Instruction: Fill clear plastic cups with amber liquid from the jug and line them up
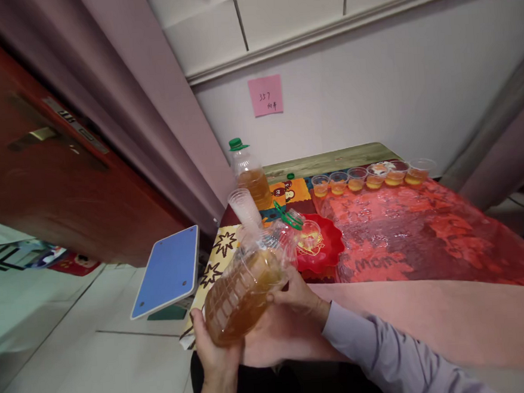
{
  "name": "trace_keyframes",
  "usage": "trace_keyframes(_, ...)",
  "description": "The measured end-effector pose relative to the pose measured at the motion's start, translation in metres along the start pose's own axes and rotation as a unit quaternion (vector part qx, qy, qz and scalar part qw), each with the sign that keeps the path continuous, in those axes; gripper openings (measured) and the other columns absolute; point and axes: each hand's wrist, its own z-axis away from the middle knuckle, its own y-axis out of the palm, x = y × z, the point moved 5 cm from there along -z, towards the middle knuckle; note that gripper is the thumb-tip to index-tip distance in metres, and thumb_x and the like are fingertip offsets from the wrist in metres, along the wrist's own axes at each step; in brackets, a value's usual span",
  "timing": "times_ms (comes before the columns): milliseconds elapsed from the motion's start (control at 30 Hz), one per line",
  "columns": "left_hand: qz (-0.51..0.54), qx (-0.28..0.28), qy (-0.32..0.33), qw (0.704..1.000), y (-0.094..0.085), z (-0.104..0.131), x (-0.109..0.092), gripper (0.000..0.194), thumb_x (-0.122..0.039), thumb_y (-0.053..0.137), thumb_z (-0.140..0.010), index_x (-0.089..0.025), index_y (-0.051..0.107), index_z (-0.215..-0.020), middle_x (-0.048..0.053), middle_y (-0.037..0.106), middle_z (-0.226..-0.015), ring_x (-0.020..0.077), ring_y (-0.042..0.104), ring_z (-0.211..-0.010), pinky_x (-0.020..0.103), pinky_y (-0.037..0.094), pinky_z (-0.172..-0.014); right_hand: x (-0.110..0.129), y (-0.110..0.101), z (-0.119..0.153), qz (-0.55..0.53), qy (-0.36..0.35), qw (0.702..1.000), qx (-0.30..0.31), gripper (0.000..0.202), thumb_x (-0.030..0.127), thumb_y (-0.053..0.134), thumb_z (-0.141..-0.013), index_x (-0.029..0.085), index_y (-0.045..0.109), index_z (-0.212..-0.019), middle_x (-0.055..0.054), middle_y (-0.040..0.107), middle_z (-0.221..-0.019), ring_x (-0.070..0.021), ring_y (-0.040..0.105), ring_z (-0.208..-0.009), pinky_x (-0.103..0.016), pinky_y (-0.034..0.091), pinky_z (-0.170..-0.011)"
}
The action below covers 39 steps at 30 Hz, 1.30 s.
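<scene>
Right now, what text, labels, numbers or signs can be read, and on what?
"357": pink note on the wall; handwriting under it too small to read surely.
"MOM": red table cover, near its front edge.
Door lock plate: marks too blurred to read.
Held bottle: no readable label.

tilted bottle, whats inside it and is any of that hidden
Inside the tilted bottle is amber liquid, seen through the clear wall. The left hand covers part of its base end and the right hand part of its side, hiding what lies behind them.
</scene>
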Motion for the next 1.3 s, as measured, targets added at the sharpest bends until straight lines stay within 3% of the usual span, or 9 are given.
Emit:
trace_keyframes(233, -0.005, 0.038, -0.083, 0.996, -0.005, 0.008, -0.016, 0.068, -0.088, 0.058, -0.09, -0.036, 0.085, -0.126, 0.008, 0.085, -0.13, 0.0431, 0.075, -0.131, 0.068, 0.063, -0.108, 0.002, 0.006, 0.003, -0.058, 0.03, 0.998, -0.008, 0.075, 0.065, 0.104, -0.06, 0.03, 0.074, -0.12, -0.003, 0.081, -0.113, -0.0263, 0.077, -0.102, -0.046, 0.064, -0.102)
trace_keyframes(367, -0.01, 0.071, -0.081, 0.994, -0.013, 0.01, -0.014, 0.06, -0.083, 0.06, -0.093, -0.042, 0.082, -0.13, 0.006, 0.083, -0.136, 0.0417, 0.073, -0.136, 0.067, 0.062, -0.112, -0.002, 0.007, 0.002, -0.041, 0.04, 0.998, 0.039, 0.077, 0.065, 0.104, -0.062, 0.028, 0.074, -0.122, -0.004, 0.082, -0.11, -0.0265, 0.078, -0.102, -0.049, 0.063, -0.106)
trace_keyframes(467, -0.018, 0.067, -0.062, 0.996, -0.021, 0.007, -0.013, 0.056, -0.077, 0.062, -0.094, -0.04, 0.083, -0.131, 0.007, 0.083, -0.136, 0.0428, 0.072, -0.137, 0.069, 0.06, -0.114, 0.003, 0.007, -0.001, -0.006, 0.02, 0.998, 0.062, 0.089, 0.076, 0.1, -0.063, 0.027, 0.072, -0.131, -0.009, 0.081, -0.121, -0.031, 0.076, -0.117, -0.051, 0.06, -0.112)
trace_keyframes(600, -0.014, 0.019, -0.053, 0.998, -0.028, 0.005, -0.018, 0.049, -0.072, 0.066, -0.093, -0.038, 0.086, -0.122, 0.005, 0.086, -0.127, 0.0396, 0.078, -0.127, 0.063, 0.065, -0.108, 0.016, 0.007, 0.0, 0.037, -0.036, 0.997, 0.062, 0.096, 0.095, 0.074, -0.08, 0.028, 0.067, -0.148, -0.013, 0.072, -0.147, -0.0369, 0.062, -0.146, -0.054, 0.049, -0.127)
trace_keyframes(700, 0.032, -0.042, -0.068, 0.996, -0.026, 0.008, -0.029, 0.042, -0.061, 0.071, -0.092, -0.032, 0.086, -0.117, 0.004, 0.087, -0.121, 0.0318, 0.082, -0.113, 0.047, 0.07, -0.096, 0.019, 0.006, 0.005, 0.035, -0.042, 0.997, 0.053, 0.101, 0.091, 0.07, -0.087, 0.029, 0.053, -0.165, -0.015, 0.063, -0.16, -0.0382, 0.056, -0.154, -0.057, 0.043, -0.131)
trace_keyframes(800, 0.082, -0.099, -0.088, 0.988, -0.02, 0.015, -0.044, 0.031, -0.045, 0.07, -0.091, -0.027, 0.086, -0.111, 0.003, 0.089, -0.113, 0.0244, 0.083, -0.099, 0.033, 0.069, -0.081, 0.017, 0.002, 0.01, 0.034, -0.027, 0.999, 0.031, 0.12, 0.083, 0.077, -0.089, 0.031, 0.019, -0.18, -0.017, 0.056, -0.167, -0.0375, 0.051, -0.159, -0.061, 0.039, -0.133)
trace_keyframes(867, 0.094, -0.123, -0.095, 0.983, -0.015, 0.019, -0.053, 0.027, -0.037, 0.068, -0.091, -0.026, 0.086, -0.109, 0.003, 0.089, -0.11, 0.0219, 0.083, -0.095, 0.029, 0.068, -0.078, 0.015, 0.001, 0.012, 0.036, -0.022, 0.999, 0.028, 0.127, 0.079, 0.079, -0.09, 0.03, 0.006, -0.182, -0.018, 0.054, -0.169, -0.0373, 0.049, -0.161, -0.063, 0.035, -0.134)
trace_keyframes(1133, 0.078, -0.136, -0.126, 0.98, -0.002, 0.02, -0.055, 0.026, -0.031, 0.069, -0.09, -0.024, 0.086, -0.108, 0.002, 0.089, -0.105, 0.022, 0.083, -0.094, 0.029, 0.068, -0.082, 0.012, -0.005, 0.005, -0.011, -0.04, 0.999, -0.026, 0.113, 0.078, 0.079, -0.09, 0.033, 0.024, -0.178, -0.013, 0.036, -0.184, -0.0357, 0.035, -0.171, -0.057, 0.024, -0.141)
trace_keyframes(1300, 0.066, -0.111, -0.151, 0.98, 0.01, 0.018, -0.055, 0.029, -0.034, 0.07, -0.09, -0.023, 0.085, -0.113, 0.006, 0.089, -0.102, 0.0266, 0.085, -0.099, 0.032, 0.069, -0.084, 0.015, -0.01, 0.001, -0.019, -0.044, 0.997, -0.067, 0.11, 0.082, 0.077, -0.09, 0.031, 0.032, -0.176, -0.014, 0.044, -0.179, -0.0348, 0.037, -0.17, -0.057, 0.023, -0.142)
